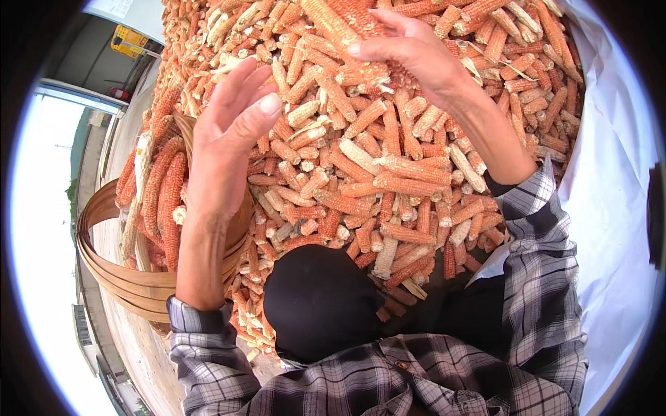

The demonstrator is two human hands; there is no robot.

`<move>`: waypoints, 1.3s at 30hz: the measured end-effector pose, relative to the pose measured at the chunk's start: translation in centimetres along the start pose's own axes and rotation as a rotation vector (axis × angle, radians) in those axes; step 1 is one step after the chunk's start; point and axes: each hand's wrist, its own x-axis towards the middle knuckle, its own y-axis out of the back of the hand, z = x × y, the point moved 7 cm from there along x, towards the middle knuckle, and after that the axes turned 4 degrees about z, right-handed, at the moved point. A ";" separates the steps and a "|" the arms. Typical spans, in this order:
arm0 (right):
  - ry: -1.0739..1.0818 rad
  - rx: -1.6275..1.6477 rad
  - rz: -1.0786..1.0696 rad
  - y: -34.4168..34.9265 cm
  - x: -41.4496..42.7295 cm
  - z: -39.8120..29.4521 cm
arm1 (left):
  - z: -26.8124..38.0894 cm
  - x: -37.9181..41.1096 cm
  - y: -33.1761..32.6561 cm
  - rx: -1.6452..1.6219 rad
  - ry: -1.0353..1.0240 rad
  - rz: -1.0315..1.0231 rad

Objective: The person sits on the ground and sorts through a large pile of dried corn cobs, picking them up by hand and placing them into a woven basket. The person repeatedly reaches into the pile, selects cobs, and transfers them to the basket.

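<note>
A large heap of bare, reddish-orange corn cobs [359,192] fills the middle of the view. At the top, my right hand [403,52] is closed around several long cobs [338,26], one of them yellower than the rest. My left hand [234,114] is raised above the heap's left part, palm turned inward, with its fingers apart and nothing in them. Behind my left forearm stands a woven bamboo basket [125,281], which holds long red cobs [169,203] and a few pale ones.
White sheeting [609,208] borders the heap on the right. My bent knee in black cloth [322,301] is against the near edge of the heap. Concrete ground [140,338] lies to the left, and a yellow object [127,41] is at the upper left.
</note>
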 end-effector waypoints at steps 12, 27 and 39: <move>-0.229 -0.087 -0.273 -0.4 -1.3 5.1 | -15.0 3.0 -6.6 -0.799 0.593 0.181; -0.511 -0.198 1.046 20.3 -4.4 14.2 | -12.6 5.1 -10.5 -0.549 0.588 -0.094; -0.305 -0.570 1.033 21.1 -1.7 8.2 | -4.8 15.8 -14.8 0.105 0.035 -0.160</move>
